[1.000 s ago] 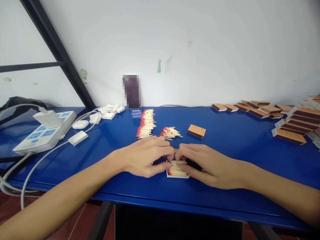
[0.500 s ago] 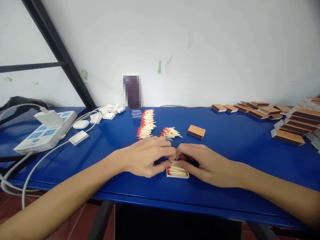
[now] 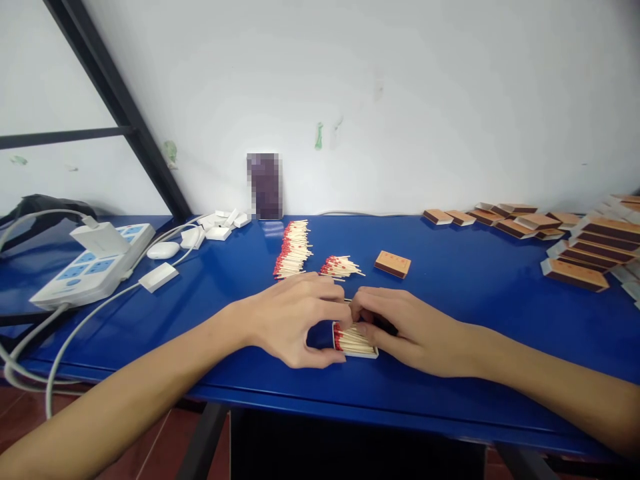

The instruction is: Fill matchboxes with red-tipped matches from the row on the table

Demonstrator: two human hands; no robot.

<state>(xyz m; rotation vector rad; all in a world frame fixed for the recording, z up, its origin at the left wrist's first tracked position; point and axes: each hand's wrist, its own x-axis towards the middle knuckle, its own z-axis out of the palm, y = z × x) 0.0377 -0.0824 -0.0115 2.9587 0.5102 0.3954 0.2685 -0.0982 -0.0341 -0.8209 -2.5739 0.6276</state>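
A white matchbox tray filled with red-tipped matches lies on the blue table near its front edge. My left hand curls around the tray's left end, thumb under its corner and fingers on top. My right hand grips the tray's right side, fingertips pressing down on the matches. The fingertips of both hands meet over the tray. Behind my hands lie a small pile of loose matches, a longer row of matches and one closed matchbox sleeve.
Many brown matchboxes are stacked at the far right. At the left are a white power strip with a plugged adapter, grey cables, a white earbud case and several empty white trays. A blurred dark object stands against the wall.
My left hand has shifted down, its thumb now hooked under the tray's left corner. My right hand's fingers stay pressed on the matches. The tray has hardly moved.
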